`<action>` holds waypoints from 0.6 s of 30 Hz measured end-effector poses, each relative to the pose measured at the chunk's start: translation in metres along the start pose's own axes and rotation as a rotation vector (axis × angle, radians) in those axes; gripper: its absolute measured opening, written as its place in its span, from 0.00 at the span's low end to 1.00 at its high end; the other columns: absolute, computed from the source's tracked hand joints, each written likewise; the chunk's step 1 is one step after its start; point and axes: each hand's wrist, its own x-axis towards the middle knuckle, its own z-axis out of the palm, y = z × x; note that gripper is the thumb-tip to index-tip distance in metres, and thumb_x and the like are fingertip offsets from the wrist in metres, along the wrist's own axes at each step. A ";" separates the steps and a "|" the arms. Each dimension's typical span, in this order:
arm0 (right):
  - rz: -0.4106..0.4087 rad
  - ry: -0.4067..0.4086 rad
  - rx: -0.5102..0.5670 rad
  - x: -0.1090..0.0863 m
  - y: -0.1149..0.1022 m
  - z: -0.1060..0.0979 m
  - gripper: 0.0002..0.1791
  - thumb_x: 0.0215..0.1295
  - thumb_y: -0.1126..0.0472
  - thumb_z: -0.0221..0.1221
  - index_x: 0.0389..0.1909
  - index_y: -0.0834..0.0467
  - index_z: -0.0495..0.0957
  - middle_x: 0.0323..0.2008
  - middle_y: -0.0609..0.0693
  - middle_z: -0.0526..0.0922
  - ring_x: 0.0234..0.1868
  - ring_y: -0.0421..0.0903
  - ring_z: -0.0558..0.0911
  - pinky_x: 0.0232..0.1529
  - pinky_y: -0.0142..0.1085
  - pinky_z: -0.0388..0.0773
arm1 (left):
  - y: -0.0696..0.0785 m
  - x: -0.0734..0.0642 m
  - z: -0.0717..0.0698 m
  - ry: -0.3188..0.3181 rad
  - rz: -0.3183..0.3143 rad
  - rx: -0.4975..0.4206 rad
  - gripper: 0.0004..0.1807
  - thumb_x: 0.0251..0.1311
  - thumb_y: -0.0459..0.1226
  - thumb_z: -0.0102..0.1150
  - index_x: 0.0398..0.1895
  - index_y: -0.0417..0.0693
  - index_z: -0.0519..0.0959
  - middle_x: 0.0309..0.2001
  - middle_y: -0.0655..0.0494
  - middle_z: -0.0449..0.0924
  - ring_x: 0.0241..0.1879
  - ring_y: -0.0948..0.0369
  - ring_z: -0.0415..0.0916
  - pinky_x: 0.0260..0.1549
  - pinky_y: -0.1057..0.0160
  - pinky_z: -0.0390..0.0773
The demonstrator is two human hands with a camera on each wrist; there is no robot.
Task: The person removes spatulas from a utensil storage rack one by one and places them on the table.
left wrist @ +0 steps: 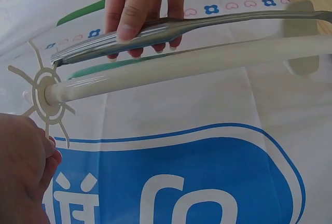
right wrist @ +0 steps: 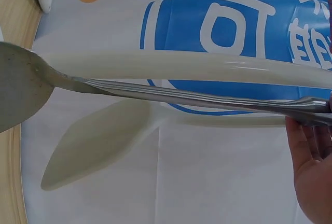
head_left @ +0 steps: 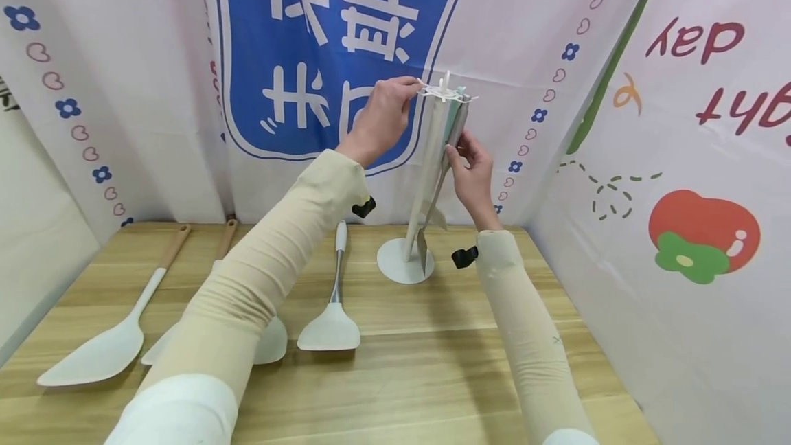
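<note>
A white utensil rack stands upright on a round base toward the back of the table, with a ring of hooks on top. At that ring my left hand pinches the tip of one hook. My right hand holds the grey handle of a metal spatula, its handle end right at the hooks and its rounded blade hanging down near the base. Behind it hangs a second utensil with a green handle and a pale blade, partly hidden by the metal one and the pole.
On the wooden table lie a white spatula with a wooden handle, a second wood-handled utensil partly behind my left sleeve, and a white turner. Printed cloth hangs close behind the rack and along the right side.
</note>
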 end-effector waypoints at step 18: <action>0.019 0.009 0.081 0.002 -0.001 -0.005 0.23 0.71 0.74 0.57 0.65 0.74 0.70 0.49 0.70 0.79 0.39 0.43 0.84 0.48 0.34 0.84 | 0.000 0.005 0.010 0.112 -0.107 -0.059 0.15 0.74 0.29 0.51 0.54 0.41 0.85 0.53 0.46 0.86 0.54 0.55 0.84 0.59 0.64 0.79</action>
